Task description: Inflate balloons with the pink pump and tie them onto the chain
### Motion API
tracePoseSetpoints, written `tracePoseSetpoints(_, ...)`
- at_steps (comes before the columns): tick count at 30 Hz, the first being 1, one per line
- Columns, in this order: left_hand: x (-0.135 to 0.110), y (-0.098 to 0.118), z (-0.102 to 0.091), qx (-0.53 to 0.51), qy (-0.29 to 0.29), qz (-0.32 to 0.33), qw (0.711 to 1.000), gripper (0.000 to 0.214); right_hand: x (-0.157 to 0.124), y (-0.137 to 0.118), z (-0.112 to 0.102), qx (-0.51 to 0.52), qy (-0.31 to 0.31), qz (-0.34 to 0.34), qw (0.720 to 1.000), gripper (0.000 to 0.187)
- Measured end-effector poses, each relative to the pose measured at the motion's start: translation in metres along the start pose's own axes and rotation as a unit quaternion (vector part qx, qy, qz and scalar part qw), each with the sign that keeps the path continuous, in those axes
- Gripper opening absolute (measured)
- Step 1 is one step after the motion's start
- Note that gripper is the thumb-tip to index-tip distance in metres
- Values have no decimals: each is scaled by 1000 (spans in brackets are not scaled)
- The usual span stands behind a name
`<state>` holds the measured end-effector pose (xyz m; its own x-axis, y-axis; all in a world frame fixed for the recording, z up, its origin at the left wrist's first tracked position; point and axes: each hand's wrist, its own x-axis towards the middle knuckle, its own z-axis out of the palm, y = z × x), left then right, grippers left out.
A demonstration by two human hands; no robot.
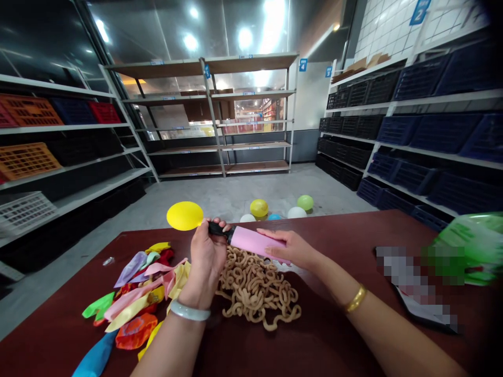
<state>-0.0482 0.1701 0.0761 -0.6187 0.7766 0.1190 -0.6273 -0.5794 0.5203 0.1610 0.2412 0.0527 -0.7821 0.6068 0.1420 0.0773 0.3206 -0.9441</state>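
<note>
Both of my hands hold a hand balloon pump (251, 241) with a pink body and a black nozzle end, level above the table. My left hand (208, 251) closes round the black end, its thumb by the neck of a partly inflated yellow balloon (184, 215) that points left. Around the pink body, near its right end, my right hand (288, 247) is wrapped. Below the pump lies a heap of brown, curly, stick-like pieces (259, 288). Left of my left hand, flat balloons (135, 293) in many colours are spread out.
The dark red table (338, 314) bears a pixelated flat object (416, 293) and a green plastic bag (471, 246) at right. Several inflated balloons (259, 208) lie on the floor beyond the far edge. Shelves (214, 149) stand behind, with crates (408, 173) on the side racks.
</note>
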Motion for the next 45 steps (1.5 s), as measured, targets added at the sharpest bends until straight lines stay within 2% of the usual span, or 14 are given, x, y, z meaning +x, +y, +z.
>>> tracePoseSetpoints(6,17,27,-14,4,5,38,999,6,-1,11,-26,31,-60,49,996,71)
tracePoseSetpoints(9,24,44,-19,-18,2,48,999,6,0,18,-40,33,-84,44,995,70)
tracePoseSetpoints(13,25,54,-19,-35,-8,54,998,14,0,23,-43,43,-85,52,994,70)
tracePoseSetpoints(17,23,49,-18,-26,-11,65,997,22,0,22,-42,53,-76,75,993,70)
tracePoseSetpoints(22,20,39,-15,-8,41,112,993,19,-2,10,-41,-1,-64,31,997,64)
tracePoseSetpoints(29,-6,6,5,-10,38,65,997,15,0,-3,4,1,-16,-38,999,60)
tracePoseSetpoints(32,-8,3,5,-12,37,50,998,13,1,-2,9,14,-20,-44,999,61)
tracePoseSetpoints(36,7,22,-7,11,40,65,997,12,1,7,-18,26,-60,21,998,61)
tracePoseSetpoints(38,16,36,-13,19,46,93,994,13,-1,13,-37,41,-95,62,993,66)
tracePoseSetpoints(41,25,52,-19,31,66,135,988,16,-4,23,-59,62,-114,96,987,71)
tracePoseSetpoints(45,26,49,-21,41,97,182,978,17,-3,30,-61,77,-115,123,983,73)
